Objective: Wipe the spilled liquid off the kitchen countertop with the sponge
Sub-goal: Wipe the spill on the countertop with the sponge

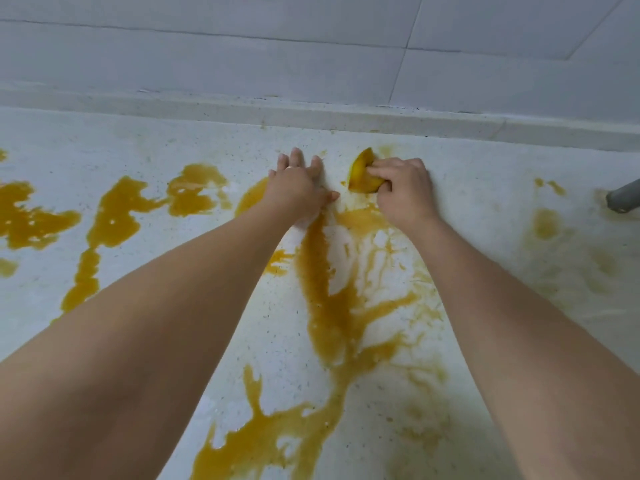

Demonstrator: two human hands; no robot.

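Two bare arms are stretched out over a white speckled stone countertop (145,140) that is splashed with spilled orange-yellow liquid (323,292). The left hand (298,187) is laid flat on the countertop near the back edge, with its fingers (296,157) straight and a little spread and its thumb stuck out toward the other hand. A small yellow sponge (362,173), soaked the same colour as the spill, is gripped by the right hand (403,188), whose fingers are curled around it. The sponge is pressed on the countertop just beside the left hand, close to the low raised ledge (346,116) at the back. A long thick streak of the liquid is seen between the two arms, and big puddles are spread out to the left. Only thin, faint smears are seen on the right side. A grey tiled wall (277,46) is seen behind the ledge. The end of a grey pipe (623,199) is seen at the far right edge.
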